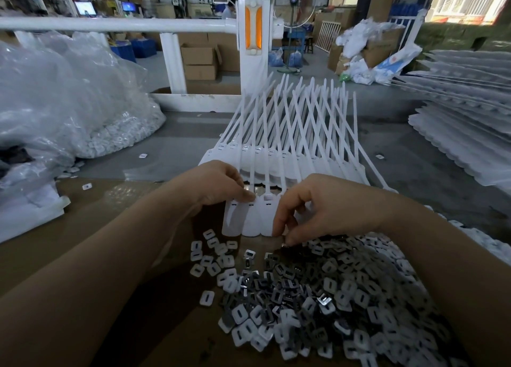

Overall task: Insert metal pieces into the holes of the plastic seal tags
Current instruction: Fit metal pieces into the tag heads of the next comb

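Observation:
A strip of joined white plastic seal tags (250, 220) lies on the brown cardboard in front of me, its long tails pointing away. My left hand (213, 182) presses its fingertips on the top edge of the near tags, by their slots. My right hand (318, 207) hovers over the strip's right end, fingers curled down, fingertips pinching at the edge of the pile of small metal pieces (331, 297). Whether a piece sits between those fingertips is hidden. A fanned stack of further tag strips (290, 134) lies just beyond.
A clear plastic bag of small white parts (83, 112) fills the left side. Stacked tag sheets (464, 117) lie at the right. A white railing post (253, 34) stands behind the table. Loose pieces are scattered on the cardboard (83, 214) and grey tabletop.

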Demonstrator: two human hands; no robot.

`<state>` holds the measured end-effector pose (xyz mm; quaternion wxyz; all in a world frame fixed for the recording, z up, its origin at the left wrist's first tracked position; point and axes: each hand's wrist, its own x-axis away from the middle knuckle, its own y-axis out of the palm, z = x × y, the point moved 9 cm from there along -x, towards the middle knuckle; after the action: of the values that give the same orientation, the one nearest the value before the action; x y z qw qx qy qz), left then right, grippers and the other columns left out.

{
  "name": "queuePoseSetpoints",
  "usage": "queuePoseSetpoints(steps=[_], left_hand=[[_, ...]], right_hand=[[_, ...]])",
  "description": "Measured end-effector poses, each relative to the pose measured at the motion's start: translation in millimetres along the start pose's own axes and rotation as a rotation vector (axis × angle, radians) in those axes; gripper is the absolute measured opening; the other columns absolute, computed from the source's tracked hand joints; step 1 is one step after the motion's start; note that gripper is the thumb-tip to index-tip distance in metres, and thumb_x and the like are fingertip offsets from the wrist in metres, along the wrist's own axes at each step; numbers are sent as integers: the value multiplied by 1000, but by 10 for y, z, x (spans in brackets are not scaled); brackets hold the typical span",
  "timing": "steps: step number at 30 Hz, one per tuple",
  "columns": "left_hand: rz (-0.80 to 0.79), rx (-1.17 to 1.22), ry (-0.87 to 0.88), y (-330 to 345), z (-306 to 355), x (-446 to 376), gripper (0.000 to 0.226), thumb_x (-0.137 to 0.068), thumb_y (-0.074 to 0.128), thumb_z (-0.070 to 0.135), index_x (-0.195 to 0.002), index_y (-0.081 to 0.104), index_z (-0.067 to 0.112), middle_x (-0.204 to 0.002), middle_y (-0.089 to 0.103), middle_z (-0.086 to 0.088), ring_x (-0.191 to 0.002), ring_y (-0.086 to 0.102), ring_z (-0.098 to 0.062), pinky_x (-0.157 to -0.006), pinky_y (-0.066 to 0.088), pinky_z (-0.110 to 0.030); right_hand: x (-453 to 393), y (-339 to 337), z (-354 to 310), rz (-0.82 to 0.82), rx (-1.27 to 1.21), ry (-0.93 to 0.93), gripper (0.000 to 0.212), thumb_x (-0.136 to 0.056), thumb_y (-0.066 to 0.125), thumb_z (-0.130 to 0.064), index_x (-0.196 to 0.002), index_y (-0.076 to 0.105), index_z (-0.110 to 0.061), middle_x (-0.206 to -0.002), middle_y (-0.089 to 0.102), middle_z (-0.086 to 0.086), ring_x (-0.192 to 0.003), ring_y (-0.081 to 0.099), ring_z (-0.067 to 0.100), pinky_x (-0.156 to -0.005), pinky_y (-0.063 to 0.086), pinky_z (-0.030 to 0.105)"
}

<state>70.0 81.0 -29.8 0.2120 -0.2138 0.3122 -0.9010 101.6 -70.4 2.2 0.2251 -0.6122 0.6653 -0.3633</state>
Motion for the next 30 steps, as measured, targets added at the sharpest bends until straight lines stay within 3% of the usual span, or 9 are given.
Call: queuePoseSetpoints(steps=[5, 9, 11, 14, 16, 19, 22, 27, 30], left_hand=[[7, -2, 40, -37, -29, -9, 25, -72, 85, 32, -73, 63, 20, -70, 62, 4, -68, 55, -12, -56, 38, -24], [5, -12, 82, -65, -29, -8, 25, -71, 85, 36, -73, 65, 22, -55, 60, 13, -61, 53, -5, -51, 38, -19], [8, 7, 100, -75, -28, 4, 24, -72, 84, 38, -75, 66, 22, -57, 62, 13, -62, 55, -5, -52, 40, -18], [154, 12, 240, -179, 111, 47, 21, -80, 76, 40, -79, 65, 22, -76, 67, 1, -72, 61, -14, -62, 46, -25], [186, 79, 353, -196, 249, 111, 16, -83, 73, 38, -78, 66, 24, -76, 68, -1, -69, 60, -12, -66, 51, -29], [6, 154, 395, -16, 354, 185, 12, -88, 69, 34, -78, 72, 29, -72, 70, 5, -62, 56, -5, -63, 46, -26], [-143, 233, 402, 124, 402, 249, 15, -92, 64, 28, -83, 75, 26, -77, 72, 2, -60, 53, -6, -58, 41, -22], [-196, 313, 376, 136, 397, 265, 8, -87, 70, 25, -89, 77, 21, -86, 75, -4, -61, 55, -6, -60, 40, -23], [-224, 341, 348, 164, 380, 265, 6, -82, 74, 23, -87, 76, 20, -84, 74, -4, -59, 53, -5, -60, 39, -22]], right_hand=[[-17, 46, 33, -30, 67, 15, 17, -75, 82, -29, -89, 75, -36, -82, 65, -11, -77, 61, 8, -73, 52, 28], [-37, 61, 29, -29, 122, 8, 12, -76, 81, -32, -84, 73, -36, -85, 67, -12, -81, 62, 7, -77, 53, 35], [-35, 54, 25, -22, 117, 2, 10, -77, 80, -31, -82, 72, -34, -85, 67, -12, -80, 62, 6, -76, 54, 32], [-35, -26, 11, 74, 31, -18, 10, -80, 78, -23, -81, 70, -29, -80, 68, -16, -72, 62, 1, -65, 51, 18], [-23, -161, 24, 225, -69, -31, 10, -82, 77, -17, -81, 69, -24, -77, 69, -14, -67, 63, -1, -62, 49, 13], [24, -354, 68, 451, -193, -53, 12, -81, 76, -12, -81, 68, -21, -77, 71, -3, -72, 67, 12, -66, 55, 21], [58, -439, 82, 577, -183, -74, 13, -81, 77, -13, -79, 68, -22, -75, 69, -1, -70, 64, 18, -64, 53, 25], [75, -464, 38, 634, -128, -119, 18, -77, 79, -10, -75, 68, -24, -67, 63, -21, -57, 54, -2, -54, 40, 8], [70, -453, 20, 644, -114, -137, 21, -75, 79, -7, -74, 68, -25, -69, 64, -20, -59, 53, -2, -55, 39, 7]])
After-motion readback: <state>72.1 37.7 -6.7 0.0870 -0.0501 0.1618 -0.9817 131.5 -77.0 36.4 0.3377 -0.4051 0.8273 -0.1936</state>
